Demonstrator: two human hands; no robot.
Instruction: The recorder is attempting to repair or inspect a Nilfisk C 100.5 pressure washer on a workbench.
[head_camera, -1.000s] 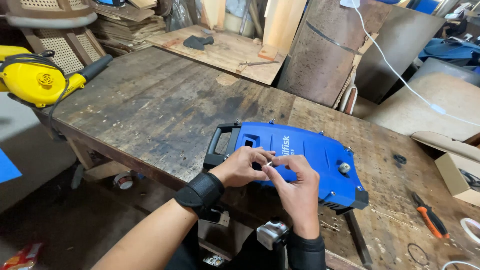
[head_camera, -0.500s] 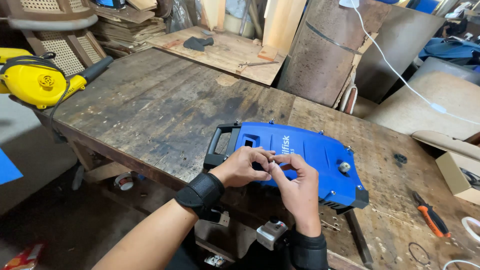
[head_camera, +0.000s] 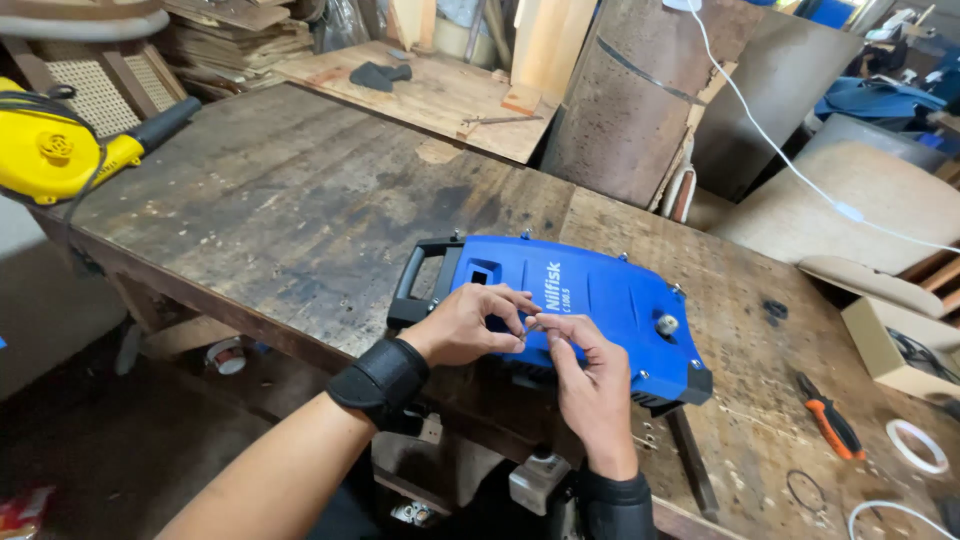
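Blue casing (head_camera: 590, 305) lies flat mid-frame on wooden worktop (head_camera: 280, 210), handle left. Left hand (head_camera: 465, 325) and right hand (head_camera: 590, 385) meet over it, fingertips pinching something tiny, too small to identify. Yellow blower (head_camera: 50, 150) upper left, pliers (head_camera: 828, 415) lower right.

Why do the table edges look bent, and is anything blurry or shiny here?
Head view: the wide lens bows the wooden table toward the corners; soft, even light, with dim floor at lower left; mild sheen on the blue machine casing; the left hand and right hand look sharp, with whatever small thing the fingertips pinch too tiny to identify.
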